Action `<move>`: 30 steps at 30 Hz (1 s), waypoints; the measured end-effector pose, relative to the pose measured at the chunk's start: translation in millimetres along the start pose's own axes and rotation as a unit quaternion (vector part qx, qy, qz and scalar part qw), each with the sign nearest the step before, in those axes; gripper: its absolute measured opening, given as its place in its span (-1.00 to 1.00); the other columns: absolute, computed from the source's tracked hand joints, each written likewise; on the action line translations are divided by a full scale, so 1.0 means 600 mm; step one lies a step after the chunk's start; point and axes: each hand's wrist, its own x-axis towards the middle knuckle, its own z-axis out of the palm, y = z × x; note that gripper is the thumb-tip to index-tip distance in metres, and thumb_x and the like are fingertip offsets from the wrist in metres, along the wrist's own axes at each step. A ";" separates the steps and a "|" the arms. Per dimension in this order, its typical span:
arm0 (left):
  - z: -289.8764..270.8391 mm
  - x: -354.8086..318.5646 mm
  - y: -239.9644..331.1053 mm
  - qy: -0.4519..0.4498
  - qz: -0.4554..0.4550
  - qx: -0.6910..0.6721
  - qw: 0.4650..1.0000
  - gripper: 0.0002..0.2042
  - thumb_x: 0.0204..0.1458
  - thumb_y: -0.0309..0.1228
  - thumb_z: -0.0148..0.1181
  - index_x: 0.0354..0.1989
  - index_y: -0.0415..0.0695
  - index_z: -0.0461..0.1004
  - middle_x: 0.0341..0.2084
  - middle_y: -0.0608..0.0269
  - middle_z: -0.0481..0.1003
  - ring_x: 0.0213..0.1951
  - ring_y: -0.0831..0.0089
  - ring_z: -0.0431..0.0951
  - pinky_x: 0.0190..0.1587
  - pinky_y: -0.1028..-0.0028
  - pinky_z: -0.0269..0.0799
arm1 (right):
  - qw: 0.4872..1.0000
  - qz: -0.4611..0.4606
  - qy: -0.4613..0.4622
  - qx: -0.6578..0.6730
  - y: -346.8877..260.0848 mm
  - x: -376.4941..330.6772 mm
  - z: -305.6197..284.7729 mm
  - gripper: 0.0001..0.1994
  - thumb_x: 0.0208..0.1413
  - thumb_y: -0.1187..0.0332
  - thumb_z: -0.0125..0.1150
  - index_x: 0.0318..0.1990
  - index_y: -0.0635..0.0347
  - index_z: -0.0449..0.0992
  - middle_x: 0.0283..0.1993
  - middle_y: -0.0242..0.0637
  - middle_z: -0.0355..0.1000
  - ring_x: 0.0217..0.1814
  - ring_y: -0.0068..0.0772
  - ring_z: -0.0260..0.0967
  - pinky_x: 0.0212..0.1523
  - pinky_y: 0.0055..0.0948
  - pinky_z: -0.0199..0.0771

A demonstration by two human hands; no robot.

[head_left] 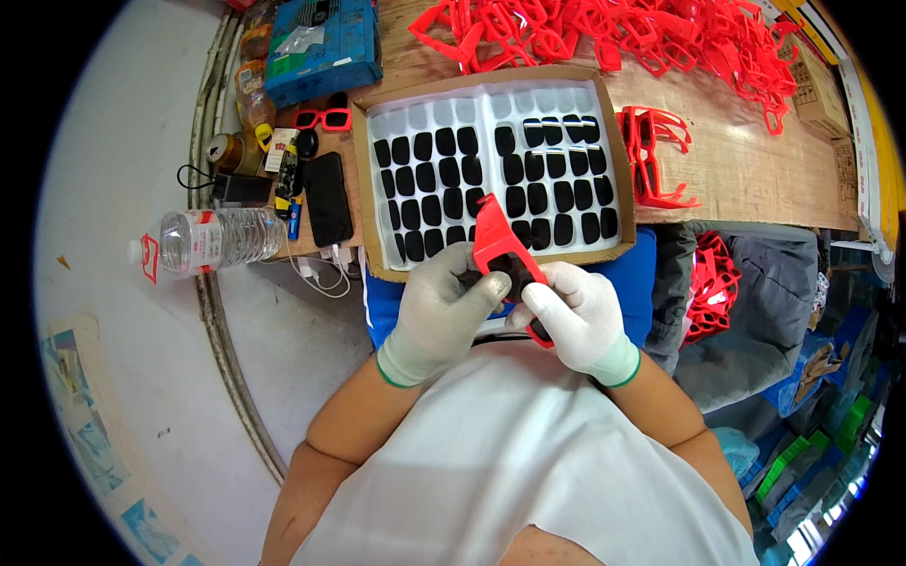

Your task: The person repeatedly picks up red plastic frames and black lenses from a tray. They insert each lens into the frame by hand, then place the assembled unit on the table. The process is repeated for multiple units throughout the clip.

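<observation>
Both my hands wear white gloves with green cuffs. Between them is a red sunglasses frame [494, 238], one temple pointing up and away from me. My left hand [442, 294] grips it with the thumb pressed at a dark lens. My right hand [572, 307] pinches the other side, its fingers closed around the rim. A second dark lens area shows below, partly hidden by my right thumb. Just beyond my hands lies a shallow cardboard box [362, 179] with a white tray holding rows of black lenses [451, 172].
A heap of red frames [604, 33] covers the table's far side. Red glasses [651, 156] lie right of the box. Leftward are a black phone [328, 198], a big water bottle [212, 238] and a blue case [324, 47]. A grey cloth-lined container [755, 311] holds more red frames.
</observation>
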 end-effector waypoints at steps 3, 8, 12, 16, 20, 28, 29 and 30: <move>0.010 -0.002 -0.008 0.028 -0.005 -0.018 0.999 -0.81 0.18 -0.48 0.16 -0.11 -0.33 0.50 -0.33 0.20 0.58 -0.30 0.56 0.54 -0.21 0.51 0.49 | 0.999 -0.010 0.008 -0.033 -0.001 0.001 0.000 -0.78 0.31 0.40 0.07 -0.09 0.40 0.54 -0.45 -0.29 0.57 -0.41 -0.59 0.51 -0.29 -0.55 0.52; 0.014 -0.008 -0.009 0.052 0.001 0.032 0.998 -0.81 0.17 -0.48 0.16 -0.11 -0.33 0.50 -0.32 0.18 0.59 -0.29 0.56 0.55 -0.19 0.49 0.50 | 0.997 -0.023 0.013 -0.069 0.004 -0.001 0.002 -0.78 0.30 0.40 0.08 -0.08 0.37 0.56 -0.44 -0.28 0.59 -0.40 -0.59 0.52 -0.30 -0.56 0.51; 0.002 -0.014 -0.003 0.023 0.023 -0.033 0.999 -0.82 0.16 -0.51 0.14 -0.12 -0.35 0.50 -0.30 0.18 0.59 -0.29 0.56 0.55 -0.17 0.49 0.51 | 0.998 -0.042 -0.031 -0.034 0.002 -0.005 -0.006 -0.76 0.29 0.40 0.07 -0.02 0.34 0.55 -0.41 -0.30 0.59 -0.41 -0.56 0.52 -0.29 -0.56 0.51; -0.015 -0.020 0.022 -0.034 -0.002 -0.119 0.992 -0.81 0.14 -0.56 0.13 -0.10 -0.36 0.50 -0.28 0.18 0.58 -0.28 0.55 0.54 -0.19 0.48 0.52 | 0.992 -0.072 -0.099 -0.039 -0.024 0.000 -0.016 -0.73 0.29 0.42 0.03 0.06 0.28 0.51 -0.32 -0.35 0.60 -0.33 -0.49 0.52 -0.20 -0.52 0.51; -0.027 -0.019 0.019 -0.086 0.010 -0.147 0.985 -0.80 0.12 -0.57 0.14 -0.10 -0.37 0.52 -0.29 0.18 0.58 -0.30 0.56 0.53 -0.21 0.49 0.52 | 0.981 -0.068 -0.160 -0.080 -0.035 0.005 -0.033 -0.76 0.31 0.38 0.01 0.01 0.27 0.53 -0.35 -0.35 0.59 -0.32 -0.44 0.53 -0.18 -0.47 0.53; -0.025 -0.022 0.047 -0.086 0.015 -0.110 0.990 -0.81 0.12 -0.56 0.15 -0.13 -0.36 0.56 -0.36 0.25 0.56 -0.33 0.58 0.51 -0.25 0.54 0.47 | 0.988 -0.077 -0.125 -0.049 -0.031 0.001 -0.015 -0.82 0.32 0.39 -0.02 -0.29 0.21 0.50 -0.49 -0.34 0.52 -0.47 -0.47 0.48 -0.34 -0.47 0.50; -0.024 -0.021 0.051 -0.088 0.020 -0.106 0.990 -0.82 0.12 -0.56 0.15 -0.14 -0.36 0.56 -0.37 0.26 0.56 -0.33 0.58 0.51 -0.25 0.54 0.47 | 0.988 -0.075 -0.126 -0.041 -0.030 0.002 -0.013 -0.81 0.32 0.40 -0.02 -0.32 0.21 0.49 -0.51 -0.34 0.50 -0.49 -0.48 0.47 -0.36 -0.48 0.49; -0.021 -0.019 0.058 -0.091 0.026 -0.103 0.990 -0.82 0.13 -0.55 0.16 -0.14 -0.36 0.57 -0.38 0.27 0.56 -0.33 0.58 0.51 -0.25 0.55 0.47 | 0.989 -0.073 -0.126 -0.034 -0.027 0.003 -0.011 -0.81 0.31 0.41 -0.03 -0.34 0.21 0.47 -0.53 -0.34 0.48 -0.51 -0.50 0.45 -0.38 -0.49 0.47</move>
